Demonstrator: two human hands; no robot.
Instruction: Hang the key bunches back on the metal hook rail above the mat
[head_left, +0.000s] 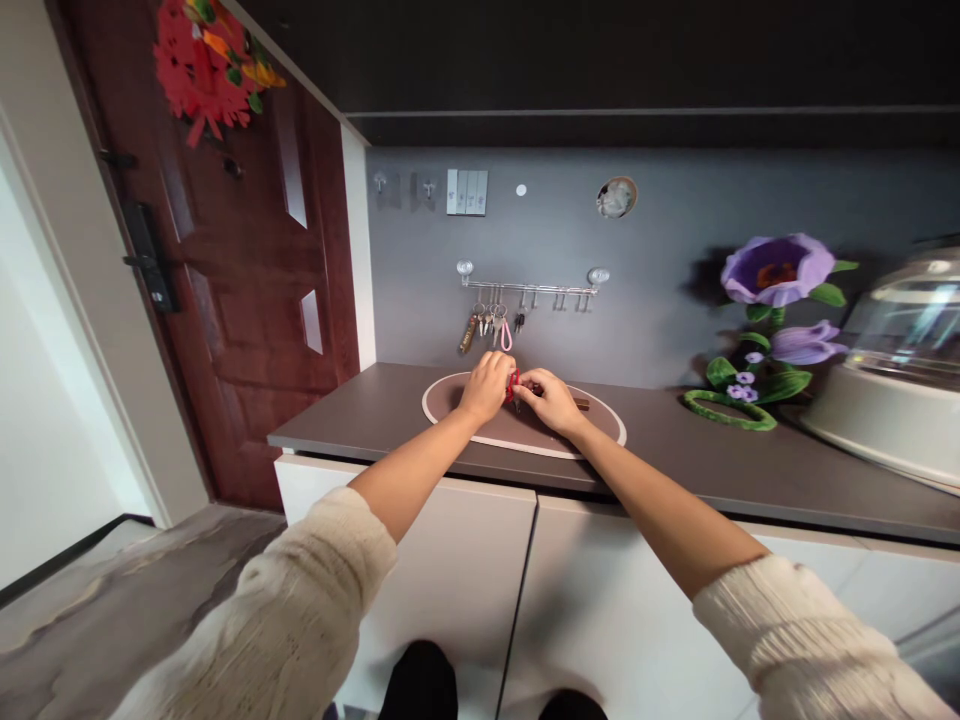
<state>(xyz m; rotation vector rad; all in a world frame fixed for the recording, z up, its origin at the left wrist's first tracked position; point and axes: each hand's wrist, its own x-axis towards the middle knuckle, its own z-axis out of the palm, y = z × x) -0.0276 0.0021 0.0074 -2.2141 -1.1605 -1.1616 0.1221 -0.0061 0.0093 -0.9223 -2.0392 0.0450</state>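
My left hand (489, 386) and my right hand (553, 402) meet over an oval brown mat (450, 408) with a pale rim. Between their fingertips is a small red loop (513, 384), with something metallic like a key (517, 404) hanging under it. Both hands are closed in a pinch on the loop. A brown strip-like item (582, 404) lies on the mat, partly hidden behind my right hand. Just above, several keys (489, 322) hang from a clear hook rail (529, 288), with a pink loop (506, 335) and a brown tag (468, 333) among them.
Purple plush flowers (780, 275) and a domed appliance (892, 390) stand on the dark countertop (667, 450) to the right. White cabinet doors (442, 560) are below, a dark cabinet (600, 60) overhead. A dark red door (247, 330) is at left.
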